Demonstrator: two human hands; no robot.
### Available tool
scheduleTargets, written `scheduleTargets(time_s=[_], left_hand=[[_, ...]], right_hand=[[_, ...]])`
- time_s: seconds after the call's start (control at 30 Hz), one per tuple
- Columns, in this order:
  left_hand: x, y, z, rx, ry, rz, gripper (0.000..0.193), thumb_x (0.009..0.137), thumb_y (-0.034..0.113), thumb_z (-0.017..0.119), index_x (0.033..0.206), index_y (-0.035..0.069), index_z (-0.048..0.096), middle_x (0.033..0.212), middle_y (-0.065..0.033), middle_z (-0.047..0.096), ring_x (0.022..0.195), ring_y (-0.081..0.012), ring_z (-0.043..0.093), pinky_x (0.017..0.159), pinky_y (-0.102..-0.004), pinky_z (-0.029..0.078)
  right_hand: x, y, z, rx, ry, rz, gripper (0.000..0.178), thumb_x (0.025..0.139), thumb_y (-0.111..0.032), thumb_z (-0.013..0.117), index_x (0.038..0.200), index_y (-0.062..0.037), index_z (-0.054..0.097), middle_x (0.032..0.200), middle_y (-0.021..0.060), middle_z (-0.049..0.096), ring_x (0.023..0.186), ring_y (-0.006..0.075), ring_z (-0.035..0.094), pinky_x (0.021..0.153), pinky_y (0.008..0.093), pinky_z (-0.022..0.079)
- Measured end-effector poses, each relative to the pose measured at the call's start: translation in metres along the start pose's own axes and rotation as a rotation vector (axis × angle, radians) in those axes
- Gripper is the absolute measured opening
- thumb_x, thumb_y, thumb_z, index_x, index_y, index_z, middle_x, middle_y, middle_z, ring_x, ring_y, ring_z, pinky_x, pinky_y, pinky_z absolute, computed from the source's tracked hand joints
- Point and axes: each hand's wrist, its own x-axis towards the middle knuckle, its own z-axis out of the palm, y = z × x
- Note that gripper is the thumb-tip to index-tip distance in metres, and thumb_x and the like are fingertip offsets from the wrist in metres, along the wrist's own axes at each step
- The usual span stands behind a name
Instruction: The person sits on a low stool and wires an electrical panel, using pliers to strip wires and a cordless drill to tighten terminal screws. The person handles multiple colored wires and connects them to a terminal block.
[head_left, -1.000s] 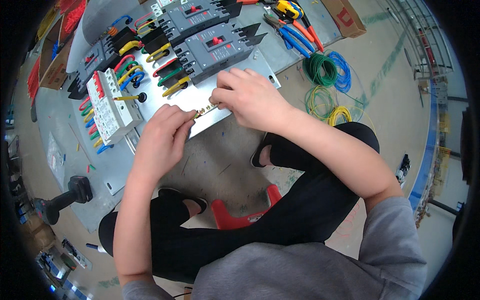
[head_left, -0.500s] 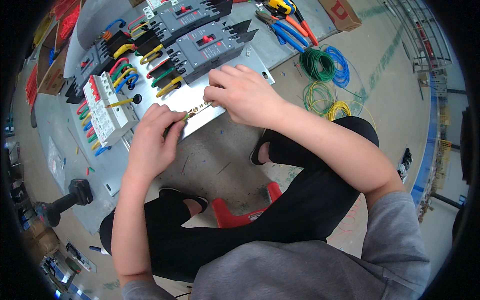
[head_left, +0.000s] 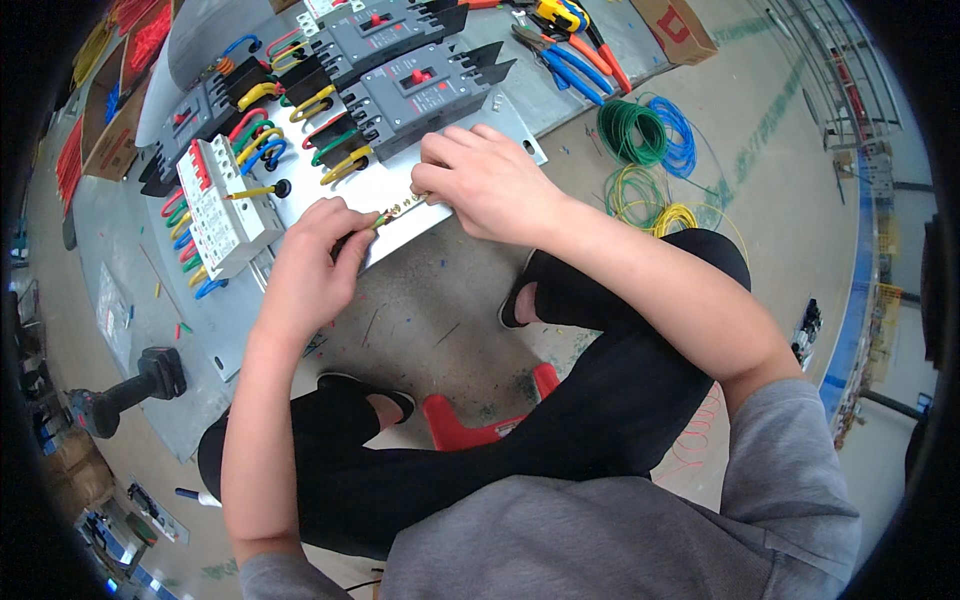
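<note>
My left hand [head_left: 318, 262] pinches the end of a yellow-green wire [head_left: 379, 222] between thumb and fingertips. That end meets the brass terminal bar [head_left: 404, 205] near the front edge of a silver mounting plate [head_left: 395, 240]. At the bar's other end, my right hand [head_left: 488, 188] has its fingers curled closed; whatever they grip is hidden. Just behind the hands sits a grey molded-case circuit breaker [head_left: 410, 95] with a red toggle. A white breaker row [head_left: 225, 215] stands left of my left hand, and a yellow wire [head_left: 250, 192] sticks up from a black-rimmed hole beside it.
Cutting pliers with blue handles [head_left: 570, 70] and a yellow tool [head_left: 562, 14] lie at the far right of the table. Green [head_left: 632, 130] and blue wire coils [head_left: 672, 140] rest on the floor. A cordless power tool [head_left: 130, 392] lies at left; a red stool [head_left: 465, 432] is below me.
The plate with its breakers has shifted slightly to the right in view. Both hands keep nearly the same places at the terminal bar, with the left still pinching the wire.
</note>
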Motion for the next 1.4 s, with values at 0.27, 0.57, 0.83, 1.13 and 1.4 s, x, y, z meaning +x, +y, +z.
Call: scheduleTargets(time_s=[0.27,0.57,0.83,1.13,1.4], left_hand=[[-0.004,0.001,0.003,-0.038,0.019,-0.061,0.013,0.098,0.001,0.071,0.110,-0.005,0.074,0.092,-0.0153,0.062,0.084,-0.0283,0.062,0.076,-0.0370,0.050],[-0.018,0.001,0.012,-0.046,0.145,-0.089,0.010,0.102,0.005,0.067,0.109,-0.003,0.068,0.098,-0.0183,0.061,0.090,-0.0333,0.062,0.083,-0.0399,0.051],[-0.025,-0.007,0.033,-0.247,0.246,-0.325,0.021,0.106,0.019,0.071,0.111,0.000,0.071,0.099,-0.0089,0.058,0.089,-0.0198,0.061,0.082,-0.0350,0.050],[-0.015,0.000,0.038,-0.200,0.283,-0.257,0.025,0.103,0.023,0.074,0.113,0.002,0.081,0.093,-0.0115,0.062,0.088,-0.0250,0.061,0.082,-0.0378,0.051],[-0.011,-0.001,0.023,-0.029,0.249,-0.075,0.021,0.099,0.017,0.075,0.104,-0.001,0.084,0.081,-0.0144,0.070,0.085,-0.0310,0.061,0.079,-0.0432,0.050]], right_hand=[[-0.001,-0.003,0.004,0.000,-0.011,0.002,0.031,0.078,-0.006,0.077,0.105,-0.0146,0.066,0.107,0.0029,0.061,0.110,0.0251,0.063,0.090,0.0419,0.050],[-0.002,-0.008,-0.007,0.133,-0.029,0.079,0.018,0.084,-0.009,0.072,0.102,-0.0113,0.070,0.107,0.0092,0.062,0.111,0.0311,0.064,0.091,0.0461,0.052],[0.018,0.015,-0.067,0.189,-0.072,0.321,0.024,0.087,-0.014,0.064,0.104,-0.0093,0.079,0.109,0.0160,0.077,0.109,0.0350,0.073,0.095,0.0496,0.059],[-0.030,0.187,-0.085,-0.008,-0.407,0.938,0.075,0.087,-0.048,0.080,0.145,-0.0027,0.066,0.145,0.0266,0.067,0.134,0.0393,0.065,0.116,0.0446,0.051],[-0.003,0.172,-0.086,0.020,-0.312,1.071,0.079,0.087,-0.056,0.075,0.140,0.0016,0.068,0.137,0.0306,0.071,0.126,0.0412,0.071,0.106,0.0441,0.056]])
